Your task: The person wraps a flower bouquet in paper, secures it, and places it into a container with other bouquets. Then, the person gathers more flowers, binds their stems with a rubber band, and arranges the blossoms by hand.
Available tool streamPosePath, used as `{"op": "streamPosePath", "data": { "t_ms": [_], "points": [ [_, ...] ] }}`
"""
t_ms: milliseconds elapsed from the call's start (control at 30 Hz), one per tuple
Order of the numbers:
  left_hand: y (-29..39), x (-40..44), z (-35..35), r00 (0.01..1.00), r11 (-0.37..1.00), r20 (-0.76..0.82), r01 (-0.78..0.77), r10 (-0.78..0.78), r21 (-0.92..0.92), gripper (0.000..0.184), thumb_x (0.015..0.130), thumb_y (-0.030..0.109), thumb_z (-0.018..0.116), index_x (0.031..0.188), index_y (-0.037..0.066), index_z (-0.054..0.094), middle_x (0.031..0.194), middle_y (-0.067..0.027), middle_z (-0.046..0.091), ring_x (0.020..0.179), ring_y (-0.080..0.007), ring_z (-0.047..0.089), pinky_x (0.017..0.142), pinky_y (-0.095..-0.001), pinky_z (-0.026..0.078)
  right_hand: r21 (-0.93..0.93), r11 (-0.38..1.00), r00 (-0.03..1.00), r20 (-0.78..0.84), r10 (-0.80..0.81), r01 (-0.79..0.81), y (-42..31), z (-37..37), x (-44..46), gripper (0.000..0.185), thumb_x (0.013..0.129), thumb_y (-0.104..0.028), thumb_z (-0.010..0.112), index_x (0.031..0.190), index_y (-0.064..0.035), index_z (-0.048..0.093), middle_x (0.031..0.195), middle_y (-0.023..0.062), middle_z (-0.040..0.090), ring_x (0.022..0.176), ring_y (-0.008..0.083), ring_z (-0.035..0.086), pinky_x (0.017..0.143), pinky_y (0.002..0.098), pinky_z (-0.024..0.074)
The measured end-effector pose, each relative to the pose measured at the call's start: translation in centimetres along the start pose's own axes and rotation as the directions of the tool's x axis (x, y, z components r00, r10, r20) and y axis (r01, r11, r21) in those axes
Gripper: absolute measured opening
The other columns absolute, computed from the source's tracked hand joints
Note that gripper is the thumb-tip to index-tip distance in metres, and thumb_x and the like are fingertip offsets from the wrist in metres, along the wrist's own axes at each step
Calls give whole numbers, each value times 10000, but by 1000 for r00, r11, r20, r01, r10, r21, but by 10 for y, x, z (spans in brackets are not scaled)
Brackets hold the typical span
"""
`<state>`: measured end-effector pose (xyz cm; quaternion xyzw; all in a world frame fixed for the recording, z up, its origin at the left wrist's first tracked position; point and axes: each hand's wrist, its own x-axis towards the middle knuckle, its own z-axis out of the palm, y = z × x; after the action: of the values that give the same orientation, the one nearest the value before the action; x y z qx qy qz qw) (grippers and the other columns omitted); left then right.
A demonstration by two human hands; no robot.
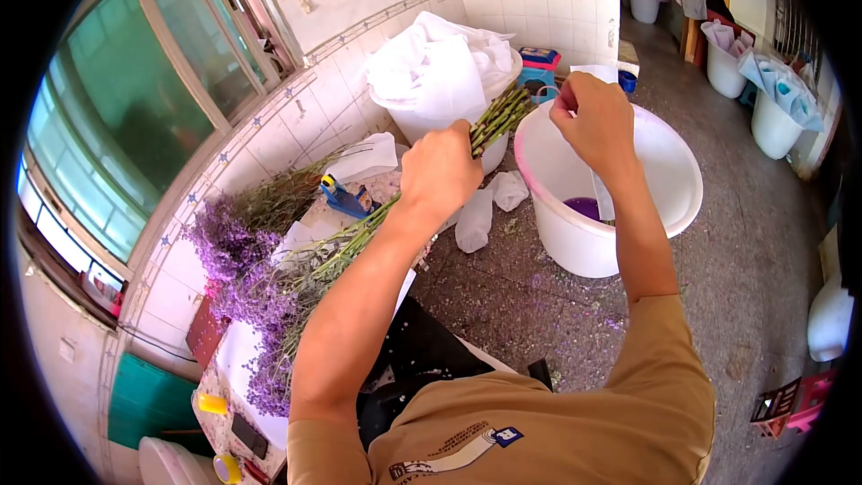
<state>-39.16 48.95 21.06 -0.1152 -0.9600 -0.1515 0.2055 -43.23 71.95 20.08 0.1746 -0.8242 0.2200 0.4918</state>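
My left hand [440, 169] is closed around a bunch of green flower stems [500, 121]. The cut ends point up and to the right, and the stems run back under my forearm toward small purple flowers [277, 305]. Just right of the stem ends, my right hand [600, 117] is raised with its fingers pinched. A thin pinkish loop shows between the fingers and the stems, but whether I hold it is unclear. Below my right hand stands a large white tub [669, 148] with purple liquid [585, 207] at the bottom.
Another purple bunch [215, 233] lies on the table at left, near a blue tape dispenser [346, 199]. A phone [250, 436] and yellow tape roll [226, 468] are at its near end. A white bin [395, 112] holds white sheeting. Buckets [774, 126] line the right wall; plant bits litter the floor.
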Motion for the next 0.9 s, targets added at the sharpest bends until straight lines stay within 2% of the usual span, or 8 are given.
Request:
{"op": "streamPosePath", "data": {
  "t_ms": [333,467,533,667,700,800,867,900],
  "points": [
    [0,1,9,1000,1000,8,2,-2,15,229,820,135,697,1023,28,691,909,-272,715,919,-462,687,827,-548,536,174,892,907,-126,-401,418,-32,-29,-8,215,710,-65,739,777,-89,536,751,64,599,720,300,593,721,406,444],
    [1,-1,11,998,998,-9,-55,55,11,180,810,94,665,965,4,657,886,-269,719,887,-462,703,801,-559,557,323,818,862,13,-508,477,-53,-12,-25,232,704,-74,750,771,-99,529,747,70,572,719,296,587,710,409,451],
    [1,-7,17,994,995,-38,-104,104,11,175,807,93,666,961,12,648,864,-255,720,858,-452,708,774,-556,560,557,756,879,93,-468,343,-63,-6,-29,243,711,-73,753,768,-83,517,721,75,560,698,289,583,652,409,452],
    [6,-23,39,973,970,-40,-223,227,92,182,800,94,675,961,33,614,801,-213,716,775,-421,718,699,-540,566,760,650,778,416,-471,-13,-51,-20,29,129,838,-47,688,896,-59,573,673,-22,549,585,65,500,535,260,408],
    [10,-26,40,982,979,17,-188,187,80,355,786,130,712,1126,65,634,833,-199,717,806,-425,701,718,-540,546,748,549,652,632,-419,-373,-44,-26,54,245,827,-50,694,1034,-46,563,678,-23,557,567,64,499,520,242,383],
    [27,-45,14,971,971,-28,-237,238,41,390,784,112,712,1162,75,625,828,-193,714,790,-420,702,716,-534,546,732,489,558,680,-476,-475,1,14,74,333,871,-115,692,1159,-51,538,678,-18,549,518,82,473,484,256,346],
    [22,-43,-2,966,970,-86,-244,242,-8,360,779,99,716,1130,76,645,819,-211,703,789,-432,693,716,-533,540,689,90,566,655,-500,-719,26,56,51,381,903,-146,706,1232,-39,546,729,9,579,647,86,529,544,248,394],
    [16,-38,-11,959,965,-130,-259,252,-44,334,777,97,718,1104,71,656,817,-221,699,790,-444,686,716,-534,537,644,-165,664,708,-240,-747,11,55,27,353,922,-139,691,1228,-39,547,774,31,586,702,102,546,578,264,413]
  ]
}}
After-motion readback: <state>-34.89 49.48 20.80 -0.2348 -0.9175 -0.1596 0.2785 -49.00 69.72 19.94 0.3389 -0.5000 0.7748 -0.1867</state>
